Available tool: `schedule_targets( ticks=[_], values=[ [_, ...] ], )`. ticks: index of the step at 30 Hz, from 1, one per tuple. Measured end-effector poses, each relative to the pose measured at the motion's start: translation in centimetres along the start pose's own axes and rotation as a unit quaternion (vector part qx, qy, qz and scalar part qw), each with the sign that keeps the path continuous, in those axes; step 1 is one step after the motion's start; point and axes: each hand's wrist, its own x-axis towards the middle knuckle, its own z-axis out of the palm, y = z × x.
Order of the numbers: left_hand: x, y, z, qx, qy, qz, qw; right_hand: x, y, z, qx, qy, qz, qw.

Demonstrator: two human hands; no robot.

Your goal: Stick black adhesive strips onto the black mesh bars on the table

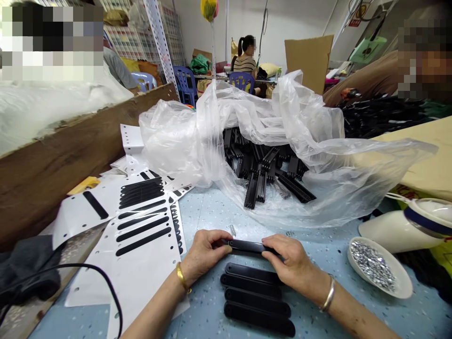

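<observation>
Between my two hands is a long black plastic strip-shaped piece with rounded ends. The thumb and fingers of my left hand pinch its left end. My right hand grips the other end, which its fingers partly cover. Just below, several similar black pieces lie side by side on the blue speckled table. Left of my left hand are white sheets bearing long black stickers with rounded ends.
A clear plastic bag spills black plastic parts. At right are a bowl of small silvery pieces and a tipped cream container. A black cable and wooden board lie left. A person sits behind; others flank the table.
</observation>
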Motion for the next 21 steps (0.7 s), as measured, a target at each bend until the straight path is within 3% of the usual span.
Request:
schedule_targets(
  ticks=[7, 21],
  values=[
    [-0.03, -0.26, -0.08, -0.001, -0.014, -0.002, 1.000, -0.45, 0.41, -0.16, 0.014, 0.035, 0.014, 0.999],
    [0.00, -0.15, -0.13, -0.015, -0.019, -0.014, 1.000, -0.06, 0.10, -0.14, -0.002, 0.017, 0.004, 1.000]
  ],
)
